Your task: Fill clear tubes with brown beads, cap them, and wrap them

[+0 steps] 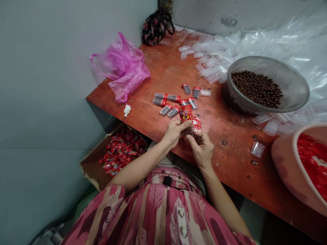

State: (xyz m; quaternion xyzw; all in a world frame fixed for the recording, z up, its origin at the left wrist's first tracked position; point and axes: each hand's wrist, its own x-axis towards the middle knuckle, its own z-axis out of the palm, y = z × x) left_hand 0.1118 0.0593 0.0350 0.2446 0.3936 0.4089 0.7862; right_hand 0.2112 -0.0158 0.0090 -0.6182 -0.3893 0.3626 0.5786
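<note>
Red printed packet (186, 112) is being pinched at the frame's centre by the narrow grip of the left hand (174, 132), its blurred lower end being held by the right hand (203, 149); creasing is being risked by uneven squeezing.

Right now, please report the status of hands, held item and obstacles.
Left hand: grip closed on red packet. Right hand: grip at its blurred near end. Red-capped tubes close beyond it.

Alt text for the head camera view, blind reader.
Two bare hands, left and right, hold a red printed packet over a reddish-brown wooden table; beyond, small red-capped clear tubes and a grey bowl of dark brown balls.
</note>
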